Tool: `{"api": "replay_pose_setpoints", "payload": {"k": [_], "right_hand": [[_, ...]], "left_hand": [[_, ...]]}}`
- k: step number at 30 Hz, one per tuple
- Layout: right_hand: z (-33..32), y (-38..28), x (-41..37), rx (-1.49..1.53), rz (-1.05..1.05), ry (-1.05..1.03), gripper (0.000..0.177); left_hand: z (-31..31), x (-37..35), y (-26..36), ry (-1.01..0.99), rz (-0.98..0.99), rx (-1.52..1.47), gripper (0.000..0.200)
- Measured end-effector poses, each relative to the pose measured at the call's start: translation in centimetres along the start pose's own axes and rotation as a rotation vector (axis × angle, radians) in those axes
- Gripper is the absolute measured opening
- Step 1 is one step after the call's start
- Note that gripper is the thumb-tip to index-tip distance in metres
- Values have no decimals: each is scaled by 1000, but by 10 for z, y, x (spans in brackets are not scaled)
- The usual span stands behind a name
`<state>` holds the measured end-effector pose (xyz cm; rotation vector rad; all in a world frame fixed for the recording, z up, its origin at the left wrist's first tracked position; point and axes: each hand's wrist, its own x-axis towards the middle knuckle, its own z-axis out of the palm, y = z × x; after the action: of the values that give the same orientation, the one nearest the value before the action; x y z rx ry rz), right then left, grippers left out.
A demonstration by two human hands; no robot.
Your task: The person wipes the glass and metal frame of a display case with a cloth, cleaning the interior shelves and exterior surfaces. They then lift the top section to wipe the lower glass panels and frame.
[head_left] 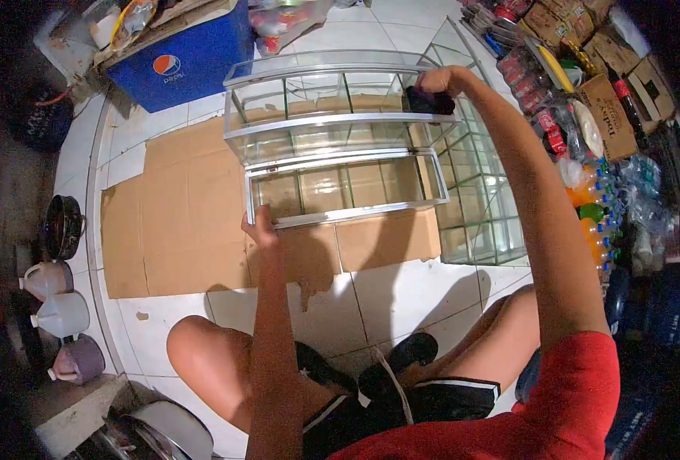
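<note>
A glass case with metal-framed edges and several glass dividers lies on flattened cardboard. My left hand is at the near left corner of its frame, fingers closed round the metal edge. Inside the upper right compartment, my right hand is closed on a dark cloth, which rests near the case's right end. Part of the right hand's fingers is hidden by the cloth. Another glass case with dividers stands just to the right.
A blue Pepsi box stands at the upper left. Plastic jugs line the left side, below a black pan. Bottles and cardboard boxes crowd the right. My bent legs flank the near floor tiles.
</note>
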<state>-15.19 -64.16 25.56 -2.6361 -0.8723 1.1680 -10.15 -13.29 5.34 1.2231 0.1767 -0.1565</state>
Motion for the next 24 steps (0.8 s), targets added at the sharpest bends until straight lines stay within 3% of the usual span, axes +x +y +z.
{"api": "replay_pose_setpoints", "payload": {"k": [3,4,6,10,13,14,16,17,19,21,24], "right_hand": [[-31,-69,-37,341,516,665,20],[-46,-85,-42,911,731,727,25],[-52,-110,-62,868,579,979,27],[-38,-111,-77,933,630,1048,17],[-30,-124,-53,888,837,990,14],[-22,-116,-46,892,735,986,15],[-5,-104,-19,935,761,1044,18],[1,-100,-4,937,756,1040,18],[9,-91,21,882,889,942,18],[4,-90,35,862,877,872,17],[2,-93,53,812,873,690,21]], "left_hand": [[7,-11,16,17,-99,-103,56],[3,-5,11,17,-101,-109,56],[-8,16,-1,-121,-189,-13,56],[3,-1,13,-44,-199,-36,58],[2,-7,22,-28,-223,-52,57],[5,-10,26,-31,-231,-36,57],[5,-11,22,-26,-239,-17,57],[3,-7,8,-20,-140,70,55],[3,-8,4,-5,-40,157,54],[17,-23,39,57,-189,-49,53],[14,-20,33,65,-175,7,55]]}}
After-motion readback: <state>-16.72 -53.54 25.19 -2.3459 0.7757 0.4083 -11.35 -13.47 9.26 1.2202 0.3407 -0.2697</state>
